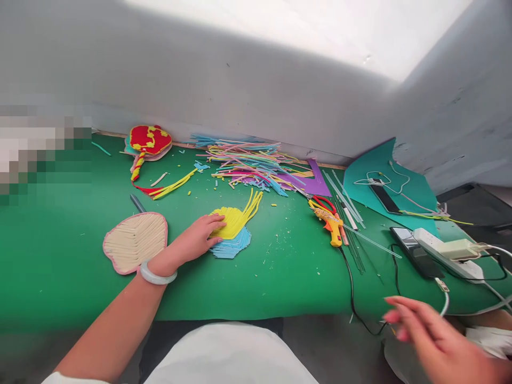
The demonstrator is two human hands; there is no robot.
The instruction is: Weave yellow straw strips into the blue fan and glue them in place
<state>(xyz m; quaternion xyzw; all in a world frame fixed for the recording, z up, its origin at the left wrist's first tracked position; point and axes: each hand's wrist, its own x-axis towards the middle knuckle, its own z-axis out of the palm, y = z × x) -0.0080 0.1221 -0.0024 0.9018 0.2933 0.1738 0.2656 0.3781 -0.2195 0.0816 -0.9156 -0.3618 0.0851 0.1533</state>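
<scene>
My left hand (198, 237) lies on a yellow fan-shaped piece of fuzzy pipe cleaners (230, 223), its fingers spread apart and flat on it. Long yellow ends stick out at that piece's upper right. Beneath it, partly covered, is a light blue piece of pipe cleaners (232, 245) laid in rows. My right hand (436, 336) is above the table's front edge at the lower right, blurred, with its fingers drawn together; whether anything is in them I cannot make out. Left of my left wrist lies a cream heart-like panel (136, 242) with a pink edge.
Loose pipe cleaners (244, 160) heap against the wall. A red and yellow fan (150, 141) lies at back left. On the right are a yellow glue gun (332, 226) with a trailing cord, red-handled scissors (323, 204), glue sticks (348, 197), a phone (416, 250) and a power strip (452, 256).
</scene>
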